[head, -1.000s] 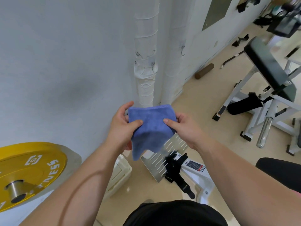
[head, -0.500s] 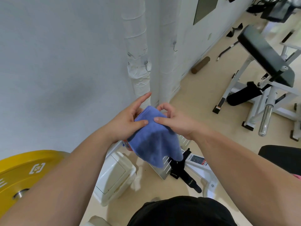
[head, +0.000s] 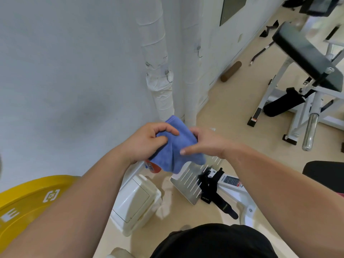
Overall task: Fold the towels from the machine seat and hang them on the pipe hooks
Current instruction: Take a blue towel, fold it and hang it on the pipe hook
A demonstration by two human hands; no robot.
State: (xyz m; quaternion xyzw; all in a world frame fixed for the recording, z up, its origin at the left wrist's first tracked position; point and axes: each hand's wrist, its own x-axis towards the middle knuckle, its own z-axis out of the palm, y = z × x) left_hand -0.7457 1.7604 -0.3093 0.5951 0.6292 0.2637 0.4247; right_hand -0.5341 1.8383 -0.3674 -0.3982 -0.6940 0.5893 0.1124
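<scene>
Both hands clamped on blue towel (head: 175,148) — left hand (head: 149,144), right hand (head: 202,142); soft, light, floppy — grip at folded edge w/ pinch.

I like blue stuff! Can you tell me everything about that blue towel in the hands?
The small blue terry-cloth towel looks soft and fuzzy, with a stitched hem at its top corner. It is bunched and partly folded, held in the air before the white wrapped pipe. The left hand and right hand both grip it; its lower end hangs loose.

Two bare forearms reach forward, hands meeting.
Left hand (head: 147,141) at 9 o'clock, fingers curled; right hand (head: 204,143) at 3 o'clock, pinching.
</scene>
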